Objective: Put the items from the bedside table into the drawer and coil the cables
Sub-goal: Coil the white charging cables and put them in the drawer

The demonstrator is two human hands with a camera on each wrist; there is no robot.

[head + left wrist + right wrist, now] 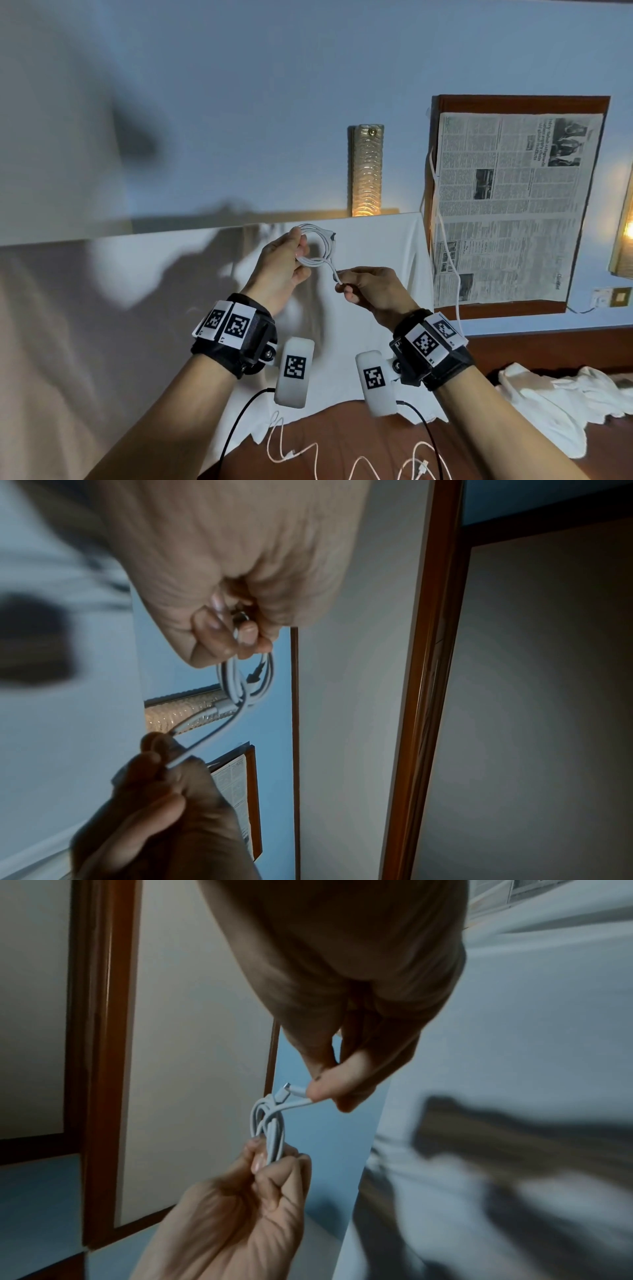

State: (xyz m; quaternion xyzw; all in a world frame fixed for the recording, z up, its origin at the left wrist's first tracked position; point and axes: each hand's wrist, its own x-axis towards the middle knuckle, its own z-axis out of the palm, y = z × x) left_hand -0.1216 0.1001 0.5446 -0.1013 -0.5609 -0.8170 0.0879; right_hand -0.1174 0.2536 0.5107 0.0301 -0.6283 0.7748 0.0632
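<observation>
A white cable (317, 246) wound into a small coil hangs in the air in front of me. My left hand (284, 263) pinches the coil's loops (246, 680) together between thumb and fingers. My right hand (363, 286) pinches the cable's loose end (294, 1096) just below the coil, a short tail with its connector (284, 1092) showing. Two more white cables (298, 452) lie uncoiled on the brown surface (342, 435) below my wrists.
A white cloth (561, 404) lies crumpled at the right on the brown surface. A newspaper in a wooden frame (507, 205) hangs on the blue wall, with another white cable (445, 240) running down its left edge. A glowing lamp (366, 171) stands behind a white panel (376, 246).
</observation>
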